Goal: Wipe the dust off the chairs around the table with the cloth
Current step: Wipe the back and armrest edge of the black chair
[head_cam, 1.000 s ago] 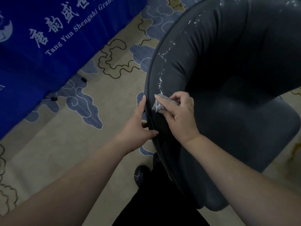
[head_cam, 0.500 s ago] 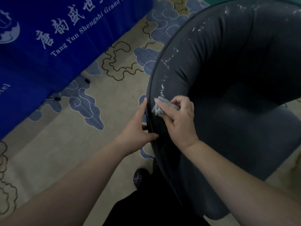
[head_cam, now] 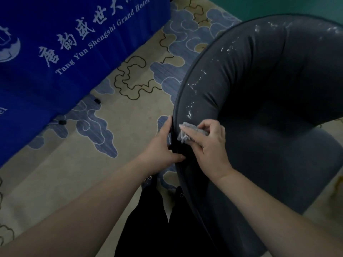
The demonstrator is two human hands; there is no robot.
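A dark grey round-backed chair [head_cam: 269,86] fills the right side of the view. White dust specks [head_cam: 193,89] run along the top of its curved backrest. My right hand [head_cam: 209,145] presses a small crumpled grey cloth [head_cam: 187,132] onto the backrest's top, just below the lowest specks. My left hand [head_cam: 163,145] grips the backrest's outer rim right beside it, thumb on the inner side.
A table draped in a blue cloth with white lettering [head_cam: 55,52] stands at the upper left. A beige carpet with blue cloud patterns [head_cam: 104,130] covers the floor between. My dark trousers and shoes [head_cam: 157,219] are close behind the chair.
Both hands stay on the same spot of the backrest. The view has shifted, so more of the dusty upper backrest shows now.
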